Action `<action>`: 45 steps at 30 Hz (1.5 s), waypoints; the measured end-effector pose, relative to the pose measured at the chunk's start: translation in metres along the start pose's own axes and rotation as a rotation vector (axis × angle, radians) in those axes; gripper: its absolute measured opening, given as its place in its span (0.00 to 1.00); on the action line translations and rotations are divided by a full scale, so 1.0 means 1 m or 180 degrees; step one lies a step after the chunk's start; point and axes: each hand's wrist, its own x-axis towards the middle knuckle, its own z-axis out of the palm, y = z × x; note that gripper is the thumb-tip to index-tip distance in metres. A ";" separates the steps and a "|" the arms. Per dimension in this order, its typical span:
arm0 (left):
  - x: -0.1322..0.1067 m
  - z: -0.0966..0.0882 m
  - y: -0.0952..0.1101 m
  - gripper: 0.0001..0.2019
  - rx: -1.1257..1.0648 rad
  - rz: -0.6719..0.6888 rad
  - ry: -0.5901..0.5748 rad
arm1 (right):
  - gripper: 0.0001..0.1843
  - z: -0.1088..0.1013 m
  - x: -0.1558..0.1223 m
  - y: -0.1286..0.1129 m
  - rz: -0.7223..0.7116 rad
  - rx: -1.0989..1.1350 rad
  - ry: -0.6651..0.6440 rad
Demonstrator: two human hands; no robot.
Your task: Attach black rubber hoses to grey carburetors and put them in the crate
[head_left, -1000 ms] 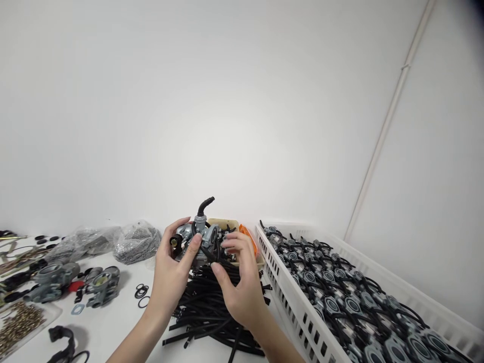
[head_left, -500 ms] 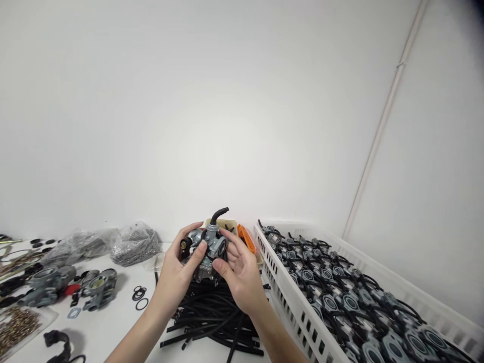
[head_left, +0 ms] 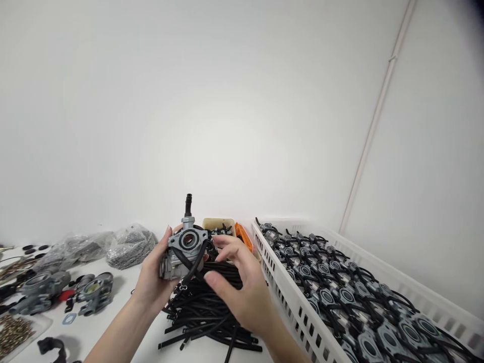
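The carburetor (head_left: pixel 184 252) is held up just above the near-centre of the surface (head_left: pixel 113 322), its round flanged opening facing the camera and a black elbow nozzle standing straight up from its top. A thin black hose loops across its front. The left hand (head_left: pixel 153 282) grips it from the left and below, fingers clamped around the body. The right hand (head_left: pixel 244 290) sits just right of it, fingers apart and loosely curled, thumb close to the hose loop; whether it touches cannot be told.

Right under both hands lies a pile of black hoses (head_left: pixel 212 315). Beyond it, at the far wall, stand a beige container (head_left: pixel 214 224) and an orange part (head_left: pixel 242 236). To the right, a white slotted crate (head_left: pixel 298 307) holds rows of finished carburetors with hoses. To the left lie two clear bags of metal parts (head_left: pixel 128 244), then two bare carburetor bodies (head_left: pixel 93 291), a small gasket (head_left: pixel 68 318), and a tray of brass screws (head_left: pixel 15 330) at the near-left edge.
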 end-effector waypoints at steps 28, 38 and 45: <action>-0.003 -0.001 0.003 0.28 0.0274 -0.0111 -0.0084 | 0.19 0.006 0.003 0.010 0.0005 0.0777 -0.0408; 0.002 -0.007 0.004 0.29 0.0502 0.0108 -0.0018 | 0.27 0.009 0.007 0.016 -0.0110 0.0782 -0.0524; -0.001 -0.002 0.007 0.27 0.0972 0.0679 -0.0028 | 0.29 0.009 0.007 0.020 -0.0086 0.0661 -0.0266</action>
